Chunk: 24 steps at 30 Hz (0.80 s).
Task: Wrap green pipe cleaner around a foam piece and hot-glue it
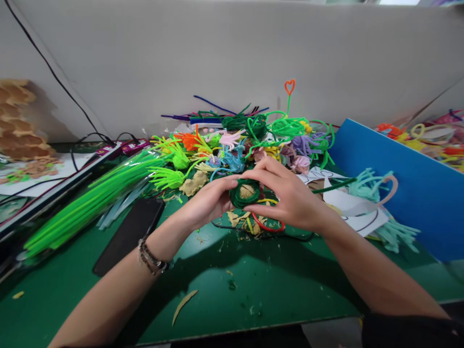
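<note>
My left hand [212, 200] and my right hand [281, 191] hold a dark green pipe cleaner coil [236, 198] between them above the table. A tan, rough-looking core fills the middle of the coil. The left fingers grip its left side, with the thumb on top. On the right, my thumb and forefinger close around the other edge. A loose dark green pipe cleaner end [335, 186] sticks out past my right hand. Beneath the hands lie tan scraps [237, 220] and a red loop [270, 227].
A bundle of bright green pipe cleaners [94, 198] and a black phone [130, 234] lie at left. Colourful pipe cleaner pieces [232, 157] are heaped behind the hands. A blue panel [402, 188] and scissors [358, 208] are at right. The green table [268, 285] carries scraps.
</note>
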Tool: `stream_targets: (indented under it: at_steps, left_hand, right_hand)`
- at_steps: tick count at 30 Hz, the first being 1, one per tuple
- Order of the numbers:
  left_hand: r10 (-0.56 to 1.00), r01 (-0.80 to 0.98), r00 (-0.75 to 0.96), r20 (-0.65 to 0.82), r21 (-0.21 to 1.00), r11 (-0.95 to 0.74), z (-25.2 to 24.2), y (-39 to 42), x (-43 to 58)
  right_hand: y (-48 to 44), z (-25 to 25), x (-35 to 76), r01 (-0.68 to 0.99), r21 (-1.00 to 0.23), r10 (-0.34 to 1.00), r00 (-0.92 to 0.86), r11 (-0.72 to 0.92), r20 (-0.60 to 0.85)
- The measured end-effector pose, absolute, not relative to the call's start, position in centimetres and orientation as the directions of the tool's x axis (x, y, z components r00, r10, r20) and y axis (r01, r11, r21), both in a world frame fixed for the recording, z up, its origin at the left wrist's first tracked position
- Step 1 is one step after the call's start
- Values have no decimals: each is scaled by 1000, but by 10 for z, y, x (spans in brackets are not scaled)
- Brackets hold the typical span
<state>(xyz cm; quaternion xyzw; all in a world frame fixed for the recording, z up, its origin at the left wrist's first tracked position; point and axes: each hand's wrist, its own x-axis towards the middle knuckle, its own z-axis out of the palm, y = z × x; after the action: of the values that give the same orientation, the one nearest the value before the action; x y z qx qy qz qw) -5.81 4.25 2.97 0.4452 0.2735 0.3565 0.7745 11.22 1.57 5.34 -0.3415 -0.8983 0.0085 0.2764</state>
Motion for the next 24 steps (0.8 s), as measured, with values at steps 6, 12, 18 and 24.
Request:
stream_targets:
  at_steps: [6,12,18,24]
  left_hand:
    - [639,-117,769,-29,975,186,29,43,-66]
    - [697,40,716,48,993,-109,31,41,-71]
    - [766,66,620,171,961,-267,27,41,-69]
    - [818,45,555,151,976,-211,31,40,-66]
  right_hand:
    - [16,55,117,538,-163,548,-709,827,444]
    - [14,55,115,579,-125,569,-699,806,432]
    - [17,52,115,581,11,464,-661,814,589]
    - [21,48,113,583,215,306,-663,784,683]
